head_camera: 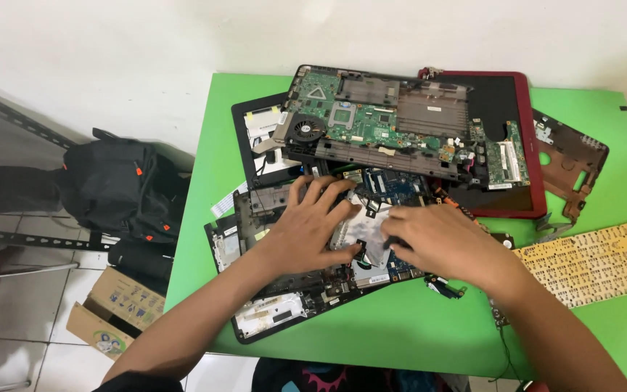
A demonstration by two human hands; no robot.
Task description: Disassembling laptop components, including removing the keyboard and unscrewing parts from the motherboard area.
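Observation:
An opened black laptop base (277, 312) lies on the green table (415, 334), its blue circuit board (400, 187) and silver shielding exposed. My left hand (306, 225) rests flat on it, fingers spread over the upper left part of the board. My right hand (440, 243) presses down on the board's middle right, fingers curled; whether it pinches a small part I cannot tell. Behind them a second laptop chassis (400, 123) with a green board and a round fan (306, 131) lies tilted on a red laptop lid (527, 145).
A loose yellowish keyboard backing (596, 261) lies at the right. A brown-red plastic casing piece (571, 163) is at the far right. Left of the table stand a black backpack (121, 189) and a cardboard box (114, 312) on the tiled floor.

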